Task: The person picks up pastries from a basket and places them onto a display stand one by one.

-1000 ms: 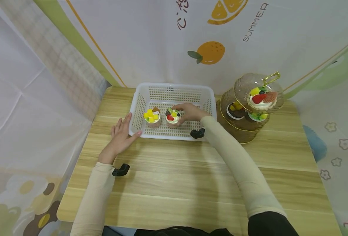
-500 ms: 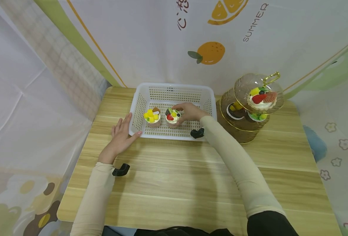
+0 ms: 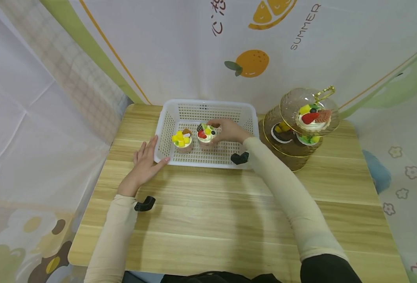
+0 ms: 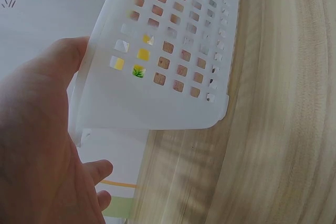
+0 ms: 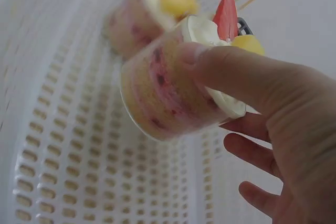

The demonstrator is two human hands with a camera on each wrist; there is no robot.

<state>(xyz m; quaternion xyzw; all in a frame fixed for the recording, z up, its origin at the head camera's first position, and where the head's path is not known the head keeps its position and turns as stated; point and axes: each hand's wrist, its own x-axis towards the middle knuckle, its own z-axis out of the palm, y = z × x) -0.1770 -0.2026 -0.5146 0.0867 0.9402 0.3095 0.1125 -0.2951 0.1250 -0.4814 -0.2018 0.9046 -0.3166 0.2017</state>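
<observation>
My right hand grips a clear dessert cup of layered cake topped with cream, strawberry and yellow fruit. In the right wrist view the thumb presses the side of this cup, which is tilted over the basket floor. Left of it in the head view, a second dessert cup with yellow fruit cubes stands in the white plastic basket. At that basket's front left corner rests my left hand, its thumb on the front rim and its fingers stretched along the left side.
To the right of the basket is a tiered stand with gold rims. A cream-topped tart sits on its top tier, with more desserts below. Behind the wooden table hangs a printed cloth.
My right hand has risen slightly, and the strawberry-topped cup has come up with it and shifted a little left. My left hand and the basket stay where they were.
</observation>
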